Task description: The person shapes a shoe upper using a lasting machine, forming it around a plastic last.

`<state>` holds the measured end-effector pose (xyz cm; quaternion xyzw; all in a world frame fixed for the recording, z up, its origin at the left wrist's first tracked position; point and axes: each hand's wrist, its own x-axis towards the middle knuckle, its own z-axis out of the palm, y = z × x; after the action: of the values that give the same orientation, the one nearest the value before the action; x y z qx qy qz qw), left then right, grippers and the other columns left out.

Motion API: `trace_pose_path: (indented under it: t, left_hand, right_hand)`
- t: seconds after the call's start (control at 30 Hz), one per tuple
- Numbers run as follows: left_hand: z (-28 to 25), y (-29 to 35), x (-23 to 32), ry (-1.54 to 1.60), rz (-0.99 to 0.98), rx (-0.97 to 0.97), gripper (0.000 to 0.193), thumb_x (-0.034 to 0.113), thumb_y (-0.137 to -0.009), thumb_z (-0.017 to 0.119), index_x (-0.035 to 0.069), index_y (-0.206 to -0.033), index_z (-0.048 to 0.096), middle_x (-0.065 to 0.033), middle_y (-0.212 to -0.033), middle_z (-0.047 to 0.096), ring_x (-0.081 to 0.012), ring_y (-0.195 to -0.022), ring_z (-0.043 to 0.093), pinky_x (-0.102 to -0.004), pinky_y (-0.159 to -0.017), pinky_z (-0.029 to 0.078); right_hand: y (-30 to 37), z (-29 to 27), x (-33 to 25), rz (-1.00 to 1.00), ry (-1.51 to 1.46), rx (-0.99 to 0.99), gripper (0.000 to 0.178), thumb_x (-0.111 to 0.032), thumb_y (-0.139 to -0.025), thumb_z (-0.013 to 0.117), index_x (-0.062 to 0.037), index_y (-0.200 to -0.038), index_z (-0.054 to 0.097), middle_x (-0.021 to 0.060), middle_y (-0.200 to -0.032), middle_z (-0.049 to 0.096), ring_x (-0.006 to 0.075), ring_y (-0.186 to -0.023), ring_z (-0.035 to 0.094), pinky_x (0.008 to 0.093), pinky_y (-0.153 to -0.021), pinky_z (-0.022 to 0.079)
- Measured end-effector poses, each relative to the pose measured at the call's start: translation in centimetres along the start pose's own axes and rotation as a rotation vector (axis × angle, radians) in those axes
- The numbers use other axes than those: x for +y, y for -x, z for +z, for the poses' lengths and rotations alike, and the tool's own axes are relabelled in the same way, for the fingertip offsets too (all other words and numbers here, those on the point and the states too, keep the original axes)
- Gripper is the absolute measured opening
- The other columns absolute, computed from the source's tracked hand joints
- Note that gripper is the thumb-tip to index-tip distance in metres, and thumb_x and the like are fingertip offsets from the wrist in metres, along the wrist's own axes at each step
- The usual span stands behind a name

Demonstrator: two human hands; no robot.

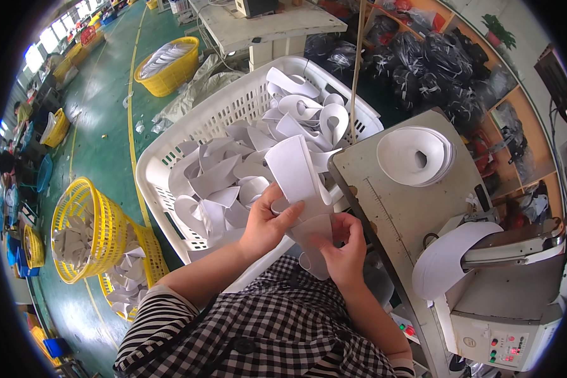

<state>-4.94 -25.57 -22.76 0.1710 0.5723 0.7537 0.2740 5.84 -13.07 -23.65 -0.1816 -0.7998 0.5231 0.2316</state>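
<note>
My left hand (269, 222) is closed on a broad white curved piece (291, 169), thumb on its face, held up over the front of a white basket (150, 170). My right hand (345, 252) pinches a smaller, greyish curved piece (315, 232) just below it, thumb in front and fingers behind. The two pieces meet or overlap between my hands; whether they are joined I cannot tell. Many similar loose white pieces (217, 179) fill the basket. To the right, a wide white curved sheet (444, 268) hangs on the arm of a machine (516, 249).
A worktable (390, 208) at right carries a stack of white ring-shaped pieces (412, 154). Yellow baskets (110, 249) with grey pieces stand at left; another yellow basket (160, 80) is farther off. Shelves with black bags (431, 69) line the back right. A thin pole (358, 69) rises behind the basket.
</note>
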Motion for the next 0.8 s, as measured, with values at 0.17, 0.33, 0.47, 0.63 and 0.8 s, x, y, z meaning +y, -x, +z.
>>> trace_pose_path:
  t: [0.17, 0.33, 0.47, 0.63, 0.8]
  left_hand:
    - [0.8, -0.2, 0.6, -0.146, -0.013, -0.06, 0.029, 0.017, -0.082, 0.061, 0.003, -0.106, 0.056, -0.0041, -0.095, 0.06, -0.0118, -0.083, 0.056, -0.0247, -0.073, 0.045]
    - [1.7, -0.8, 0.1, -0.072, -0.121, 0.107, 0.02, 0.018, -0.082, 0.06, 0.002, -0.095, 0.062, -0.0051, -0.081, 0.062, -0.0115, -0.07, 0.057, -0.025, -0.063, 0.046]
    - [-1.5, -3.5, -2.8, -0.265, 0.113, 0.442, 0.028, 0.017, -0.078, 0.059, -0.003, -0.099, 0.058, -0.0102, -0.088, 0.062, -0.0148, -0.075, 0.058, -0.0279, -0.063, 0.047]
    - [-9.5, -5.4, 3.1, -0.119, 0.144, 0.542, 0.025, 0.011, -0.08, 0.058, 0.003, -0.103, 0.056, -0.0042, -0.089, 0.061, -0.0114, -0.076, 0.056, -0.025, -0.069, 0.045]
    - [-4.6, -2.2, 9.7, -0.178, 0.162, -0.088, 0.034, 0.006, -0.068, 0.058, -0.002, -0.101, 0.053, -0.0092, -0.083, 0.061, -0.0169, -0.074, 0.058, -0.0278, -0.07, 0.046]
  right_hand:
    - [0.4, -1.1, 0.2, 0.083, 0.013, 0.054, 0.031, -0.008, -0.065, 0.075, -0.0031, -0.087, 0.054, 0.0035, -0.073, 0.057, 0.0147, -0.065, 0.054, 0.0278, -0.062, 0.043]
    - [1.2, -1.6, -0.1, -0.143, 0.205, -0.006, 0.024, -0.011, -0.068, 0.072, -0.005, -0.085, 0.055, 0.0052, -0.071, 0.056, 0.0187, -0.063, 0.053, 0.0309, -0.06, 0.043]
    - [2.5, -2.6, -2.7, -0.089, 0.186, -0.141, 0.021, -0.012, -0.07, 0.07, -0.0065, -0.084, 0.056, 0.0049, -0.071, 0.056, 0.0203, -0.064, 0.053, 0.0323, -0.061, 0.042]
    - [5.0, -8.5, -3.7, -0.35, 0.109, -0.294, 0.02, -0.013, -0.072, 0.069, -0.0062, -0.086, 0.055, 0.0057, -0.079, 0.056, 0.0194, -0.075, 0.057, 0.0313, -0.067, 0.045]
    - [5.3, -13.6, -2.4, -0.02, -0.685, 0.065, 0.032, -0.013, -0.079, 0.063, -0.0023, -0.104, 0.048, 0.0086, -0.102, 0.054, 0.0183, -0.087, 0.056, 0.0301, -0.076, 0.046]
